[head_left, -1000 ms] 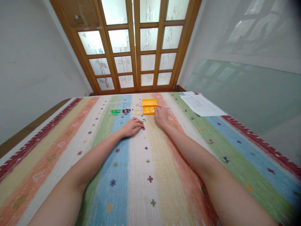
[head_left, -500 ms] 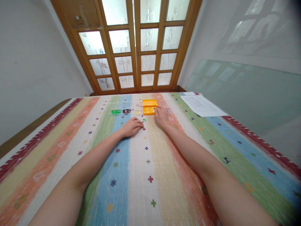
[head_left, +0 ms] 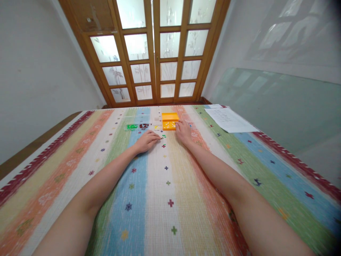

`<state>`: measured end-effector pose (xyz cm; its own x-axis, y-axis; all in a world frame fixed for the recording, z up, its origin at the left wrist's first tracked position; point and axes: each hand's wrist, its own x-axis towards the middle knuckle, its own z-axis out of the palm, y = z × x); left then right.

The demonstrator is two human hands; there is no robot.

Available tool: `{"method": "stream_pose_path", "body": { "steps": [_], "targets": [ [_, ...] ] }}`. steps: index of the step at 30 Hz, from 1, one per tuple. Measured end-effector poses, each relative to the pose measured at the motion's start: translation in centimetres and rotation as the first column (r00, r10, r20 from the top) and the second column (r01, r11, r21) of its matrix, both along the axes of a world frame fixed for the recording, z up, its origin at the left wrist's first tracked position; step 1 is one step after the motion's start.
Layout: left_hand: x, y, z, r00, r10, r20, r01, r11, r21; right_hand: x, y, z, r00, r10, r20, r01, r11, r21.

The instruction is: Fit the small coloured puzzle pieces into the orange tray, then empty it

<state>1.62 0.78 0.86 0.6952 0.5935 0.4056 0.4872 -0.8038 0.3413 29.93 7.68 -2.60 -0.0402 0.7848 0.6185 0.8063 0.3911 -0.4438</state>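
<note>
A yellow box (head_left: pixel 170 116) lies opened out, with small white pieces (head_left: pixel 168 125) in its near half. My right hand (head_left: pixel 183 132) is closed at the right edge of this box, fingers bent against it. My left hand (head_left: pixel 147 141) rests nearer me on the left, its fingers pinched together; whatever is between the tips is too small to name. Just beyond those fingertips, small green pieces (head_left: pixel 164 136) lie on the cloth. Another green speck (head_left: pixel 164 145) shows beside a printed red cross.
Left of the yellow box, clear containers hold green pieces (head_left: pixel 132 126), dark red pieces (head_left: pixel 144 126) and a few yellow pieces (head_left: pixel 156 127). Printed paper sheets (head_left: pixel 226 119) lie at the far right of the striped tablecloth (head_left: pixel 157 199). Wooden glazed doors (head_left: pixel 157 64) stand behind the table.
My left hand has shifted slightly away from me and left, fingertips now by the small green pieces. A green speck shows where the fingertips were. My right hand stays at the box.
</note>
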Motion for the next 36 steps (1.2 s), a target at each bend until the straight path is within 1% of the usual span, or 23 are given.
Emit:
{"method": "stream_pose_path", "body": {
  "steps": [2, 6, 8, 13, 18, 22, 25, 32, 36],
  "targets": [
    [0.3, -0.3, 0.1, 0.998, -0.036, -0.042, 0.035, 0.999, -0.007, 0.0, 0.0, 0.0, 1.0, 0.003, 0.004, -0.003, 1.0, 0.0],
    [1.2, -1.1, 0.7, 0.978, -0.154, -0.139, 0.148, 0.988, -0.05, 0.1, 0.0, -0.2, 1.0, 0.014, 0.001, -0.014, 1.0, 0.018],
    [1.5, -1.4, 1.1, 0.967, -0.188, -0.172, 0.178, 0.981, -0.073, 0.1, 0.1, -0.2, 1.0, 0.018, 0.008, -0.019, 1.0, 0.018],
    [1.7, -1.8, 1.5, 0.959, -0.175, -0.221, 0.166, 0.984, -0.059, 0.1, 0.2, -0.2, 1.0, 0.014, 0.019, -0.014, 1.0, 0.004],
    [1.8, -2.1, 1.8, 0.918, -0.229, -0.323, 0.218, 0.973, -0.071, 0.1, 0.2, -0.2, 1.0, 0.02, 0.023, -0.02, 1.0, -0.004],
    [1.9, -2.3, 2.0, 0.904, -0.208, -0.374, 0.193, 0.978, -0.078, 0.0, 0.1, -0.1, 0.999, 0.023, 0.023, -0.023, 1.0, 0.0],
    [2.0, -2.2, 1.9, 0.914, -0.194, -0.355, 0.178, 0.981, -0.076, 0.0, -0.1, 0.0, 1.0, 0.022, 0.015, -0.022, 1.0, -0.005],
    [1.8, -1.7, 1.2, 0.954, -0.222, -0.201, 0.201, 0.972, -0.122, 0.0, -0.3, 0.2, 0.999, 0.038, -0.014, -0.038, 0.999, -0.009],
    [1.6, -1.5, 1.2, 0.96, -0.228, -0.163, 0.209, 0.97, -0.128, 0.1, 0.0, 0.0, 0.999, 0.049, -0.011, -0.049, 0.999, -0.018]
  ]
}}
